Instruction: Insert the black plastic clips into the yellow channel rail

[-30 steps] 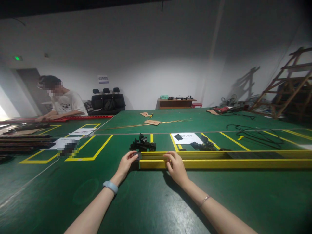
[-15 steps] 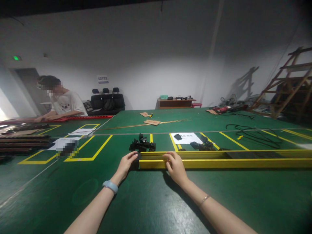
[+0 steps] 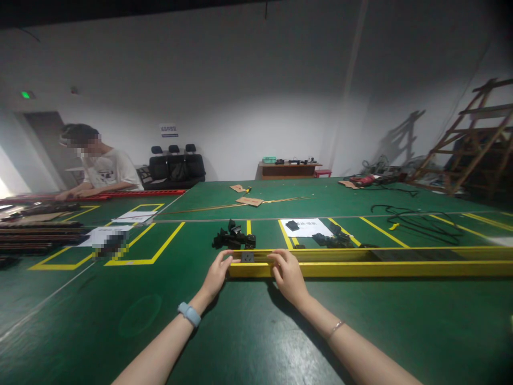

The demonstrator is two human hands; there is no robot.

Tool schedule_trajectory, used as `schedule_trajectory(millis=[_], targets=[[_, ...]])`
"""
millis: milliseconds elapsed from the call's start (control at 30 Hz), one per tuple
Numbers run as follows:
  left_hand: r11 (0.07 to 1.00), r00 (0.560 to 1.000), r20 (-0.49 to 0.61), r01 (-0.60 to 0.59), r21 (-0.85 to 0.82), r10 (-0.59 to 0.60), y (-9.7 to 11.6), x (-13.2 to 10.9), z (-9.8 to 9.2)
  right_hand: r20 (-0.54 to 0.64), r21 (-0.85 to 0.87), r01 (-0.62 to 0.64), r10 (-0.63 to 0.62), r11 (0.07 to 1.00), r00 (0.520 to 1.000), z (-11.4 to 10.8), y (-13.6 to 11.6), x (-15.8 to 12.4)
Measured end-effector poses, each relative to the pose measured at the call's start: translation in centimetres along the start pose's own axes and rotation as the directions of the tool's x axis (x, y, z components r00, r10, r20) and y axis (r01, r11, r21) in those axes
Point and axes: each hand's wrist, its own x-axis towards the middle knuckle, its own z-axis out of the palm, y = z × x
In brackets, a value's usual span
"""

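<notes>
A long yellow channel rail [image 3: 360,269] lies across the table in front of me, running out past the right edge. At its left end, my left hand [image 3: 217,272] has its fingers apart, with one finger reaching into the channel. That fingertip is at the left side of a small black block [image 3: 247,257], which sits between the rail's walls. My right hand [image 3: 289,274] is closed over the rail's near wall, thumb on the outer face and fingertips inside the channel. A flat dark strip [image 3: 414,255] lies further right inside the rail.
Behind the rail lie black parts [image 3: 234,235], a white printed sheet [image 3: 306,227] and more black parts [image 3: 339,235]. Dark rails [image 3: 44,235] are stacked at left. A co-worker [image 3: 106,166] leans over red rails [image 3: 152,193]. A black cable [image 3: 425,222] coils at right.
My left hand has moved right, and the black block has slid from the rail's left end into the channel. My right hand stays in place on the rail.
</notes>
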Motion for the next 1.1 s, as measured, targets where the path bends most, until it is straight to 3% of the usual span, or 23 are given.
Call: schedule_trajectory(millis=[100,167,267,367,433,533,667,900,1100], targets=[[0.998,0.997,0.072,-0.028,0.05,0.024,0.0,-0.3,0.6,0.028,-0.078,0.05,-0.048,0.996,0.998,-0.3,-1.0,0.3],[0.99,0.996,0.054,-0.07,0.122,0.064,-0.4,-0.1,0.5,0.079,-0.14,0.105,-0.095,0.985,0.992,-0.4,-1.9,0.7],[0.914,0.966,-0.075,-0.205,0.351,0.245,-1.2,0.7,-0.2,0.199,-0.197,0.193,-0.153,0.961,0.968,-0.1,-3.2,1.5],[0.779,0.907,-0.045,-0.334,0.531,0.419,-1.8,1.3,-0.9,0.34,-0.201,0.273,-0.194,0.941,0.92,0.7,-3.8,2.4],[0.782,0.915,0.045,-0.366,0.505,0.4,-1.9,1.5,-1.1,0.403,-0.203,0.294,-0.194,0.934,0.895,1.4,-3.9,3.0],[0.881,0.954,0.136,-0.298,0.367,0.266,-2.0,1.6,-1.1,0.431,-0.212,0.288,-0.175,0.934,0.885,2.1,-3.9,3.7],[0.93,0.97,0.156,-0.227,0.289,0.188,-2.0,1.6,-1.0,0.419,-0.204,0.28,-0.175,0.938,0.891,2.1,-3.7,4.3],[0.942,0.97,0.167,-0.218,0.256,0.179,-1.5,1.5,-1.2,0.349,-0.206,0.242,-0.16,0.948,0.923,-1.0,-0.2,3.6],[0.924,0.964,0.174,-0.244,0.294,0.2,-1.5,1.5,-1.3,0.25,-0.214,0.034,0.021,0.976,0.968,-2.9,3.1,3.0]])
